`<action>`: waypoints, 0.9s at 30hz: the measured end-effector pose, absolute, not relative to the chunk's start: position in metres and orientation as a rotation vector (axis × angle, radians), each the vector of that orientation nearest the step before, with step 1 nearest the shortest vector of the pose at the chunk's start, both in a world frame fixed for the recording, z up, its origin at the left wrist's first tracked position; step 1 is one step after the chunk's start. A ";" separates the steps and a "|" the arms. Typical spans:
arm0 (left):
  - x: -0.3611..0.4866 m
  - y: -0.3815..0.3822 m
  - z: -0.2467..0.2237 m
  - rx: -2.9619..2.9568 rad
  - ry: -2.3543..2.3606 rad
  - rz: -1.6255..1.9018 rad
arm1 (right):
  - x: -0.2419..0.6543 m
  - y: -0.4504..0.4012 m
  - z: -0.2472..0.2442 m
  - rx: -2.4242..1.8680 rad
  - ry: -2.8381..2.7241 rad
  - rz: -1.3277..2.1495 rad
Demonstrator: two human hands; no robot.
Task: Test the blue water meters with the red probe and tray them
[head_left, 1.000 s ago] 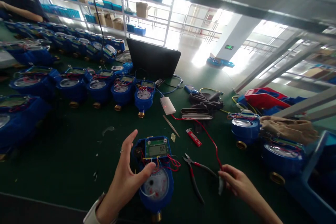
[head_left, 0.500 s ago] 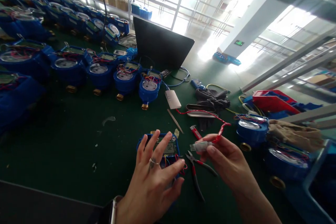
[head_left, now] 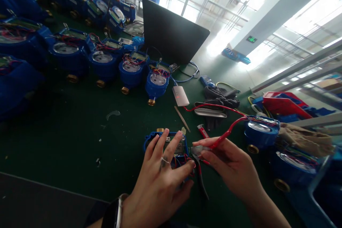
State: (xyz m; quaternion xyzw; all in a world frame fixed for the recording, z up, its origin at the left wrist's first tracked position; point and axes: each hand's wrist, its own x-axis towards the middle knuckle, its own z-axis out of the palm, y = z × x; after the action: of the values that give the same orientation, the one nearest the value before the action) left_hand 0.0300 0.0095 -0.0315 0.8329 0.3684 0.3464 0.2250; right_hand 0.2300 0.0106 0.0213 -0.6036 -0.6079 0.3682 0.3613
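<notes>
My left hand [head_left: 162,174] lies over a blue water meter [head_left: 148,141] with fingers spread, its fingertips resting on the meter's top. Part of a small display and some thin coloured wires show around the fingers; much of the meter is hidden beneath the hand. My right hand [head_left: 229,164] pinches a clear-sleeved pin connector [head_left: 201,149] on a red cable [head_left: 232,128]. The connector's front end is right at the meter's right edge; whether its pins touch cannot be made out. Under it lie pliers [head_left: 202,181] with red and black handles, partly covered by the right hand.
A white box [head_left: 181,96] joins the red cable. Behind it stand a dark laptop screen [head_left: 173,32] and several blue meters [head_left: 157,83]. A thin stick [head_left: 182,118], a red cutter [head_left: 203,131], an open case [head_left: 211,113], dark gloves [head_left: 220,96] and a red bin [head_left: 285,105] lie beyond my hands.
My right hand has brought the connector left, up to the meter's edge; its pins, visible before, are now obscured. The left hand stays on the meter. The camera view has shifted slightly.
</notes>
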 end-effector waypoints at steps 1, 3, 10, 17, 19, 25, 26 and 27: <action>0.030 0.010 -0.031 2.296 1.019 0.948 | 0.230 0.011 0.022 -1.564 -1.602 0.935; 0.029 0.010 -0.030 2.298 1.020 0.944 | 0.228 0.011 0.023 -1.571 -1.667 0.921; 0.027 0.013 -0.026 2.312 1.006 0.946 | 0.225 0.015 0.024 -1.582 -1.754 0.926; 0.025 0.012 -0.027 2.312 0.996 0.932 | 0.224 0.014 0.025 -1.596 -1.773 0.921; 0.026 0.012 -0.027 2.310 1.003 0.925 | 0.223 0.015 0.026 -1.604 -1.796 0.917; 0.026 0.010 -0.029 2.287 0.997 0.940 | 0.223 0.022 0.027 -1.626 -1.828 0.948; 0.025 0.010 -0.029 2.282 0.997 0.940 | 0.222 0.023 0.028 -1.628 -1.818 0.965; 0.025 0.010 -0.029 2.279 0.998 0.935 | 0.222 0.025 0.029 -1.628 -1.810 0.982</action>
State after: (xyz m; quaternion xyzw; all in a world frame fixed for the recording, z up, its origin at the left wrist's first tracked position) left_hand 0.0248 0.0105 -0.0289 0.8326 0.3644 0.3416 0.2394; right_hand 0.2220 0.0248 0.0289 -0.5995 -0.6668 0.3616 0.2554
